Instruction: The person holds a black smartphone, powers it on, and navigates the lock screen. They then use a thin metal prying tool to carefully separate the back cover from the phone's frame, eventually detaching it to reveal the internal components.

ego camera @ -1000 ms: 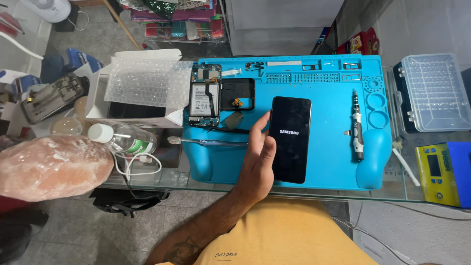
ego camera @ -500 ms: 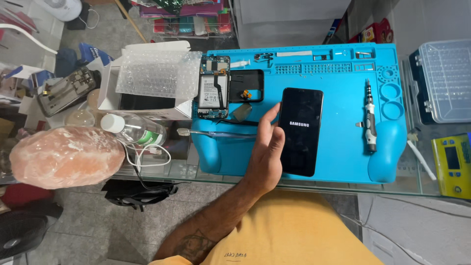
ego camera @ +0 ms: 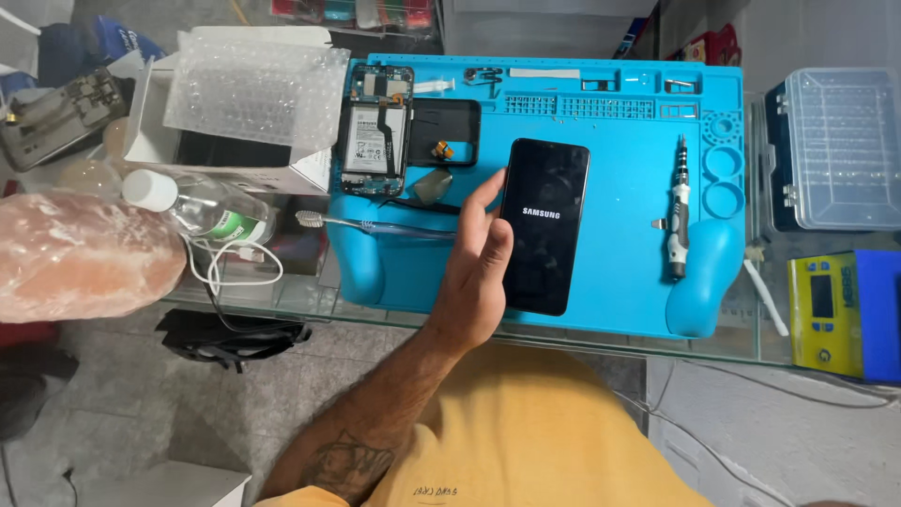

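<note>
Head camera — looking straight down, fairly close.

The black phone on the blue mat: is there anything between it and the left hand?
Nothing visible. The left hand already lies against the left edge of the black phone, its fingers along that side. The toothbrush and the opened phone lie further left on the blue mat, apart from both.

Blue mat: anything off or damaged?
An opened phone lies at the blue mat's top left, back cover off, battery and boards exposed. The left hand holds a black phone with its screen lit.
</note>
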